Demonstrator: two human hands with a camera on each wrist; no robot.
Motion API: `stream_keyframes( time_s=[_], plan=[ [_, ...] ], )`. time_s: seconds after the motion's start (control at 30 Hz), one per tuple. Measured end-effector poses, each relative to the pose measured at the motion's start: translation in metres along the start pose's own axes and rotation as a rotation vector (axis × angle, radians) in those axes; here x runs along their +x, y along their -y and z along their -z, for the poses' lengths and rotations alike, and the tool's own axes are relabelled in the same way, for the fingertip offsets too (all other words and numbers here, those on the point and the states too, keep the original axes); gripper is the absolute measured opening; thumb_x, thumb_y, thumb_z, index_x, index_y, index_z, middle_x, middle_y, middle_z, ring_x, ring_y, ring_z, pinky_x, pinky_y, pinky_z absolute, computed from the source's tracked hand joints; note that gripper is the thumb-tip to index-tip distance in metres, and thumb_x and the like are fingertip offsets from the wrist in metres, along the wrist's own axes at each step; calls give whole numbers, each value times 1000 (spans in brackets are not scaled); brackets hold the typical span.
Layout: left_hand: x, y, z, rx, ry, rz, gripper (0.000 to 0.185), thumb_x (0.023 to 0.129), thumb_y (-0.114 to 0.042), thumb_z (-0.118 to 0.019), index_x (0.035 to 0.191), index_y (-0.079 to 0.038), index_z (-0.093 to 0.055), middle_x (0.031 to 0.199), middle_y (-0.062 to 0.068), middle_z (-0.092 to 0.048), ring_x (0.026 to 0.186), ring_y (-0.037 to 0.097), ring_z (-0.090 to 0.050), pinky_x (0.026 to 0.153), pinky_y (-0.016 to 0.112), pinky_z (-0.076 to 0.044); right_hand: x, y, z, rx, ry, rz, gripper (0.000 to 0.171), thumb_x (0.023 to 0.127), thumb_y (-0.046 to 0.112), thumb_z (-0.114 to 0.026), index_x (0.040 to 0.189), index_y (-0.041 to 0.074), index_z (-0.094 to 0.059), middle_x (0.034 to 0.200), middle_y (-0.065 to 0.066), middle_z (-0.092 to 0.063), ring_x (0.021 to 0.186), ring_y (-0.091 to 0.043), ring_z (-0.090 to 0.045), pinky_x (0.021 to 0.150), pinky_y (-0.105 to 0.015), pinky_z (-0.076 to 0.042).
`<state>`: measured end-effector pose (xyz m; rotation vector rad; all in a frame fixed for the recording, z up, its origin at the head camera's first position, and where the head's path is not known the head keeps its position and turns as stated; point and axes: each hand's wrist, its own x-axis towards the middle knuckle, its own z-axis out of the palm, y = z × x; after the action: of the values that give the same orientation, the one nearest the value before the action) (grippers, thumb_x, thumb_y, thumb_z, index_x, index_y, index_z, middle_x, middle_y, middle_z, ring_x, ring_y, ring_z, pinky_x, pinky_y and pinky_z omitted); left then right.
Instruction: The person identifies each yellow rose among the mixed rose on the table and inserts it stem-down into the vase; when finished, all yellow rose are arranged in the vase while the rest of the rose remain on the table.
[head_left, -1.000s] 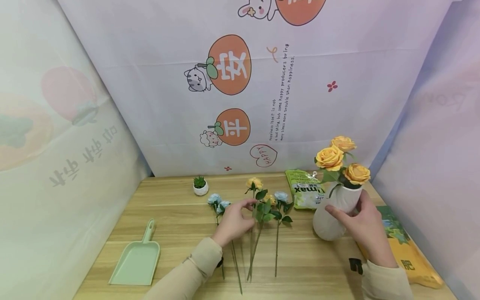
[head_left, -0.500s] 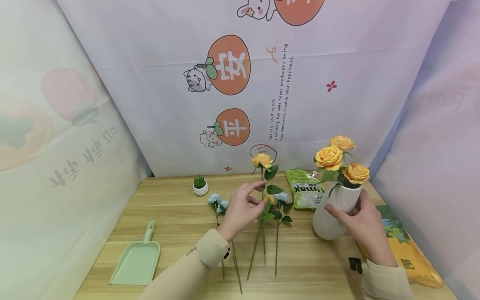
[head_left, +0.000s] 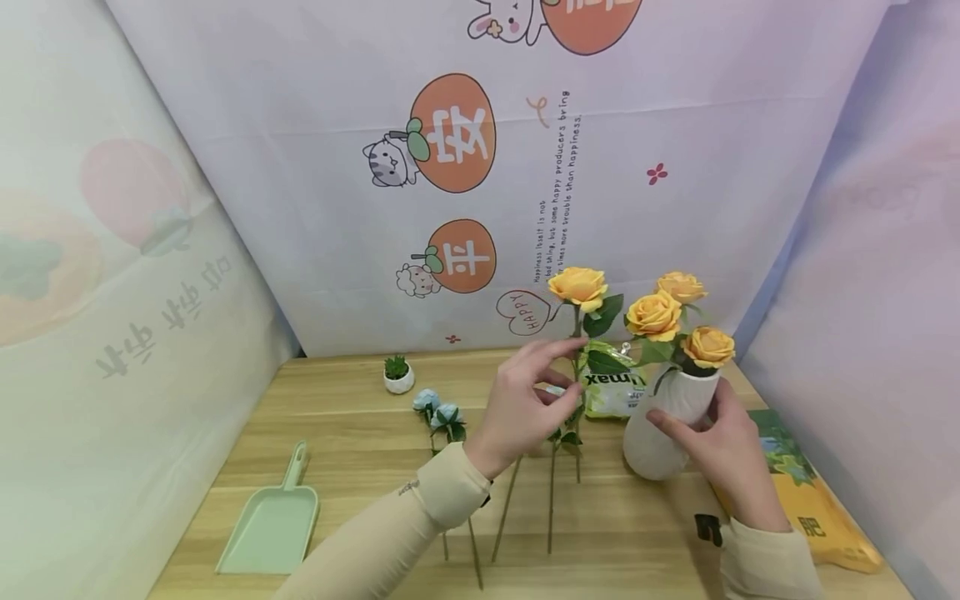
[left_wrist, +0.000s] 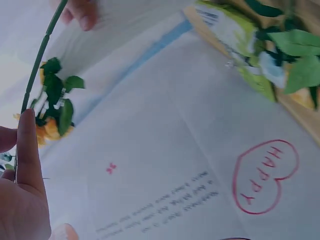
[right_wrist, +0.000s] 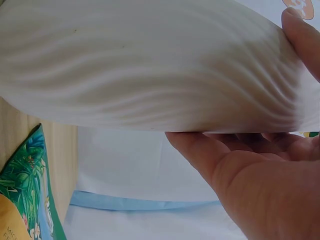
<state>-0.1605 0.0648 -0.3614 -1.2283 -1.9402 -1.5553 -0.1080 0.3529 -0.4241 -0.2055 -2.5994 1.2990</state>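
My left hand (head_left: 528, 404) pinches the stem of a yellow artificial rose (head_left: 579, 287), which stands upright in the air left of the vase. In the left wrist view its green stem (left_wrist: 37, 70) runs up from between thumb and fingers. The white vase (head_left: 660, 437) holds several yellow roses (head_left: 654, 315), and my right hand (head_left: 723, 454) grips it near the neck, tilting it slightly. Close up in the right wrist view, the vase (right_wrist: 140, 65) has wavy ridges. Two blue flowers (head_left: 437, 406) lie on the table left of my left hand. More stems (head_left: 551, 508) lie under that hand, their heads mostly hidden.
A green dustpan (head_left: 277, 521) lies at the left. A small potted succulent (head_left: 398, 375) stands near the back edge. Behind the held rose is a green-white packet (head_left: 615, 387). To the right lies a yellow-green bag (head_left: 817, 508). Printed fabric walls surround the table.
My left hand has lifted the yellow rose off the table and carried it right and up, towards the vase. The right hand and the vase have stayed nearly still.
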Motion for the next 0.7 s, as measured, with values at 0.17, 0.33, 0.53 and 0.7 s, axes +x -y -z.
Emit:
stream_keyframes(
  time_s=[0.17,0.33,0.53,0.7],
  plan=[
    [19,-18,-11,-9,-18,-102,52,94,8,-76,144,-4,-66,122,14,-65,90,2,-74,69,19,-63,-1,-1,-2,6,-16,28,102,94,56,-82,161,0,-30,144,-34,-55,124,-51,-61,92,-67,-58],
    [39,-32,-19,-4,-36,-165,50,95,6,-77,143,-2,-65,120,11,-65,93,4,-75,72,17,-63,-1,-1,-1,16,-27,36,101,93,57,-82,161,1,-32,144,-32,-55,125,-51,-61,92,-67,-58],
    [62,-40,-30,-7,-70,-233,45,97,3,-74,141,1,-65,122,14,-64,94,12,-77,76,16,-62,0,-1,-1,15,-18,27,100,93,56,-82,160,1,-32,144,-32,-55,124,-49,-61,92,-65,-58],
    [78,-47,-41,-17,-99,-301,43,97,4,-74,139,3,-65,126,16,-64,97,6,-76,79,15,-61,0,-1,-1,22,-15,18,101,93,56,-83,160,1,-30,147,-31,-54,126,-48,-60,95,-66,-57]
  ],
)
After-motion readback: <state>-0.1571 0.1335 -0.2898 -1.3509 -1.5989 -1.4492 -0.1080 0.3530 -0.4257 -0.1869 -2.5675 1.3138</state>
